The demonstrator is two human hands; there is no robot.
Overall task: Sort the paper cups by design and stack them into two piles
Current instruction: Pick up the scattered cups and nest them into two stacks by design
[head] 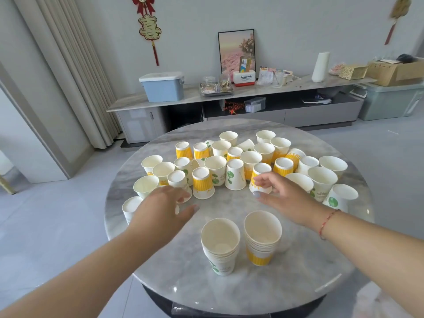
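Reaching hands: both stretched over the round marble surface [298, 283].
Right hand [283, 195]: fingers curled around an upside-down yellow cup [260, 180].
Left hand [160, 205]: fingers relaxed, holding nothing, over an inverted white cup [177, 180].
Piles: green-leaf stack [220, 246] beside yellow stack [261, 241], nearest the person.
Loose cups [241, 161]: scattered beyond.

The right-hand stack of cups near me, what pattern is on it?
Yellow vertical-striped band on white, on the right stack, clearest in the head view.
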